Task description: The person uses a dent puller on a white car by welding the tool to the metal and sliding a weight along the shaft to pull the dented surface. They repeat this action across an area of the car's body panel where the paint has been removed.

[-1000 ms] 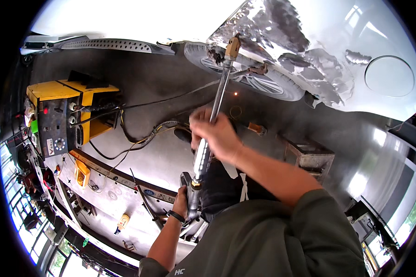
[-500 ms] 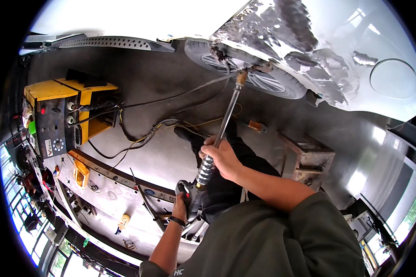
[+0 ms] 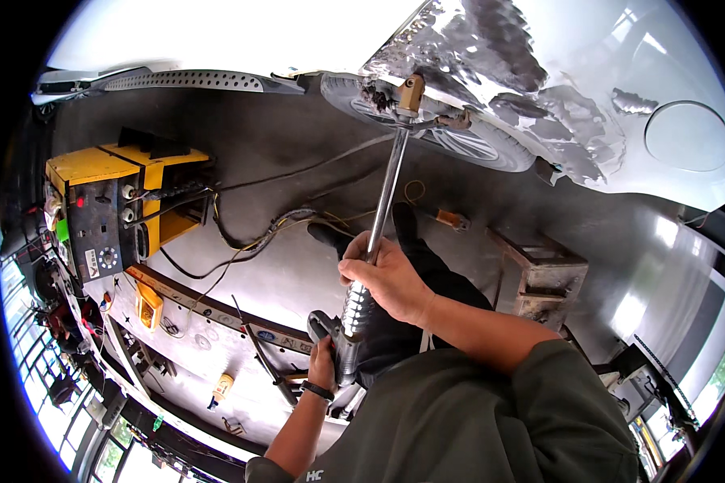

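Observation:
A slide-hammer dent puller point(image 3: 390, 181) slants up from my lap, with a long chrome shaft and a brass-coloured head point(image 3: 411, 93). Fingers of my right hand point(image 3: 393, 282) wrap round it at the top of its ribbed silver sleeve point(image 3: 355, 312). Lower down, my left hand point(image 3: 322, 369) closes on the dark pistol handle point(image 3: 345, 354). The brass head appears in front of the wheel point(image 3: 459, 145) and the lower edge of the white car panel point(image 3: 532, 121), which has bare, ground metal patches. Whether it touches the panel, I cannot tell.
To the left stands a yellow machine point(image 3: 113, 173) with dials; black cables point(image 3: 278, 221) run from it across the floor to the puller's head. A worn metal stool point(image 3: 552, 278) is at my right. An orange-handled tool point(image 3: 451, 218) lies beyond my feet.
The puller's brass head has risen and shifted slightly left, up to the panel's lower edge. My left hand and the handle have moved a little right. Both hands keep their hold.

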The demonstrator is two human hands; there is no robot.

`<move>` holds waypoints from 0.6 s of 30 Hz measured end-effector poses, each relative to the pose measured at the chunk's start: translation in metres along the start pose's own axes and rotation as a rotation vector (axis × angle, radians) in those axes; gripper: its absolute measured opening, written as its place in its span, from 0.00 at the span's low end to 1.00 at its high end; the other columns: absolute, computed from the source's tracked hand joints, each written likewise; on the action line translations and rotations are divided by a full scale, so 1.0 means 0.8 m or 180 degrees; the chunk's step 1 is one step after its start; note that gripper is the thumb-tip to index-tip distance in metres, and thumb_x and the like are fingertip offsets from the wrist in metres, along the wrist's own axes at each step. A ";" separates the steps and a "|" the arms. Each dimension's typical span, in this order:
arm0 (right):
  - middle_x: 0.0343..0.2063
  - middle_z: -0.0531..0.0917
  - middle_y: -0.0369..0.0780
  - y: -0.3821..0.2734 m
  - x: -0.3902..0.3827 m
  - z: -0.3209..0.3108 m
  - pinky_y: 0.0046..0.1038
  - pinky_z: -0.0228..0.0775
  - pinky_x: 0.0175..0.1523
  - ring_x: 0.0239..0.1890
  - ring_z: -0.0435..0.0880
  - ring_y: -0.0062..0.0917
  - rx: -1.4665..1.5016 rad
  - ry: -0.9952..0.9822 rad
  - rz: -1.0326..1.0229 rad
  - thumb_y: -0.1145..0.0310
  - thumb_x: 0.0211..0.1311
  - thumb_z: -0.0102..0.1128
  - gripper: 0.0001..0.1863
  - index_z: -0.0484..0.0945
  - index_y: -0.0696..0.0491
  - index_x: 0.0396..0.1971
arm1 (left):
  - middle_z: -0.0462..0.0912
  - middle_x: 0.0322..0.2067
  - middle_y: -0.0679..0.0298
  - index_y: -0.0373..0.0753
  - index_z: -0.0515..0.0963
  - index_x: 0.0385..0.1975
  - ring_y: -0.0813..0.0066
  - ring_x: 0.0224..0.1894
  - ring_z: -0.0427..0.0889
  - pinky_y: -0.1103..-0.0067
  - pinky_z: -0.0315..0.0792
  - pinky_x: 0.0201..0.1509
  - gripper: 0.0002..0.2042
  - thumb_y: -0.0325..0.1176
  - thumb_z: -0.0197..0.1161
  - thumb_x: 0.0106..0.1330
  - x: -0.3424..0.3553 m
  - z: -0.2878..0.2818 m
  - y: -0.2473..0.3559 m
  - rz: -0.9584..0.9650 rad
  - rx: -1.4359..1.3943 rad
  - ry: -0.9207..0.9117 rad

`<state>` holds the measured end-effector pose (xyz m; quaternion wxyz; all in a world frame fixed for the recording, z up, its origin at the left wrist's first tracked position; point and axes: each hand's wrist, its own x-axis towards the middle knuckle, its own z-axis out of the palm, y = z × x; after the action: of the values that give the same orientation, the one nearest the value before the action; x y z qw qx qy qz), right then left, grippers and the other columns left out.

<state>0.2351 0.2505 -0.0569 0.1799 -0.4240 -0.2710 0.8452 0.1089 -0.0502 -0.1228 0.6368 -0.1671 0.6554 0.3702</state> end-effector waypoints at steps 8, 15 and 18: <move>0.28 0.79 0.35 -0.020 0.003 0.009 0.23 0.72 0.39 0.32 0.80 0.18 0.0099 -0.0116 -0.0017 0.69 0.64 0.64 0.11 0.72 0.55 0.39 | 0.85 0.38 0.60 0.38 0.77 0.52 0.70 0.38 0.85 0.74 0.79 0.45 0.23 0.51 0.46 0.76 -0.013 0.013 0.004 0.0254 0.0213 -0.0031; 0.29 0.80 0.35 -0.028 -0.001 0.009 0.23 0.72 0.40 0.33 0.81 0.18 -0.0001 -0.0092 0.0041 0.70 0.64 0.64 0.08 0.73 0.55 0.36 | 0.85 0.37 0.60 0.38 0.77 0.52 0.70 0.36 0.85 0.75 0.80 0.42 0.24 0.52 0.46 0.76 -0.014 0.016 0.001 0.0148 0.0108 0.0103; 0.29 0.81 0.35 -0.030 -0.004 0.009 0.23 0.73 0.42 0.33 0.81 0.18 0.0091 -0.0146 0.0064 0.70 0.65 0.64 0.07 0.75 0.55 0.34 | 0.85 0.36 0.60 0.37 0.77 0.51 0.70 0.34 0.85 0.75 0.80 0.41 0.23 0.51 0.45 0.76 -0.006 0.000 -0.015 0.0197 0.0145 0.0119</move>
<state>0.2328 0.2657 -0.0371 0.1712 -0.4046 -0.2587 0.8603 0.1177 -0.0594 -0.1212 0.6164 -0.1391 0.6803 0.3715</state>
